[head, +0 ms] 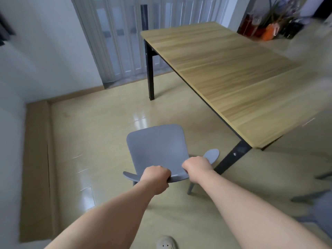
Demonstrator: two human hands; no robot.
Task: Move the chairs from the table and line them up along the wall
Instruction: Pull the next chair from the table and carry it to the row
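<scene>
A grey plastic chair (157, 148) stands on the floor in front of me, its seat facing away. My left hand (156, 178) and my right hand (196, 168) both grip the top edge of its backrest. The wooden table (233, 72) with black legs is to the right, apart from the chair; its near leg (231, 159) is close to the chair's right side. The white wall (36, 60) with a brown skirting board runs along the left.
Another grey chair (316, 209) shows blurred at the right edge. A folding door (125, 42) closes the far side. Plants and an orange object (269, 31) sit at the back right. My shoe (166, 243) is at the bottom.
</scene>
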